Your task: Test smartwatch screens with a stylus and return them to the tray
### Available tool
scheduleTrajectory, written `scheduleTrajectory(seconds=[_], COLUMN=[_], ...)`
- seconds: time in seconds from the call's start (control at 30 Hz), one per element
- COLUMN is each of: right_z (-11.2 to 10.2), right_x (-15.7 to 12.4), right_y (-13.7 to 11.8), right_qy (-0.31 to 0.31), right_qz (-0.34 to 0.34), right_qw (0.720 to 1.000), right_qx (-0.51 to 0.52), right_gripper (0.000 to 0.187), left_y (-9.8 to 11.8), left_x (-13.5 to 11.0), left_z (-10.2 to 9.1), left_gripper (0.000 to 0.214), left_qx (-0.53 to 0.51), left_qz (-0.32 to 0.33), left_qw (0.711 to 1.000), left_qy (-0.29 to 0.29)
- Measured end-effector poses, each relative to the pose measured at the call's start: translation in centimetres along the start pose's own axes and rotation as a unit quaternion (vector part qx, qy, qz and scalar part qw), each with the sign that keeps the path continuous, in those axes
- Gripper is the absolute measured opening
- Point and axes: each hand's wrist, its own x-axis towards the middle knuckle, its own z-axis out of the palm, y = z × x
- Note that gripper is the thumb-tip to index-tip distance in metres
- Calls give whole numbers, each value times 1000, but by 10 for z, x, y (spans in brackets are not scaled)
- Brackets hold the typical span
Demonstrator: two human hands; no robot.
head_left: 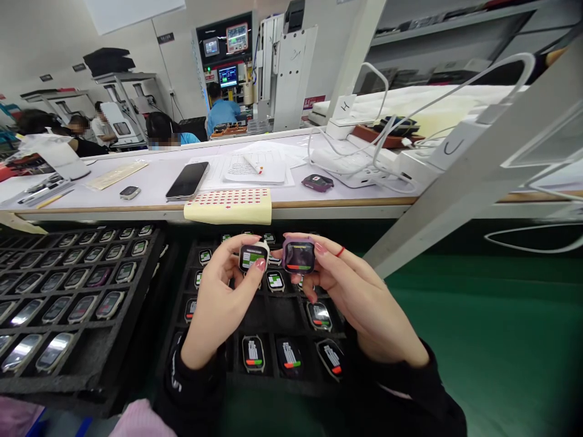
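Note:
My left hand is closed round a light-cased smartwatch, its thumb on the lit screen with green and white blocks. Beside it, my right hand grips a purple smartwatch by its edges; a red and green bar glows low on its dark screen. Both watches are held over a black foam tray without straps on them. In the tray's compartments lie several more watches, among them one with a lit screen near the front. My hands partly hide the tray's middle rows.
Another foam tray full of watches is at the left. Above, a shelf holds a phone, papers, a purple watch and white cables. A slanted white post stands at right. Several people sit beyond.

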Motion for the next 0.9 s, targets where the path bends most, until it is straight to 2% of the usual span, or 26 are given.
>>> scheduleTrajectory(seconds=[0.1,0.23,0.37,0.43,0.57,0.63,0.77,0.9], right_z=[0,0,-3,-6,-12,-12,-6,0], right_x=[0,0,-2,-3,-4,-4,-4,-2], right_y=[-1,-3,-8,-11,-14,-13,-12,-8], right_qy=[-3,1,5,9,15,14,1,-21], right_qz=[2,3,-2,-4,-6,-4,6,15], right_qw=[1000,1000,1000,1000,999,999,999,998], right_qx=[5,2,11,20,32,37,43,53], right_gripper=[29,32,33,33,34,36,37,42], left_y=[0,-2,-13,-23,-46,-56,-71,-73], left_x=[0,-1,-4,-8,-21,-28,-37,-38], left_z=[0,0,-4,-8,-14,-13,-9,-8], left_gripper=[22,41,56,58,57,55,54,63], left_qx=[14,22,52,125,310,338,345,348], left_qz=[-7,-33,-77,-104,-157,-157,-132,-113], left_qw=[1000,998,993,982,928,916,913,920], left_qy=[-1,-40,-77,-92,-134,-149,-170,-142])
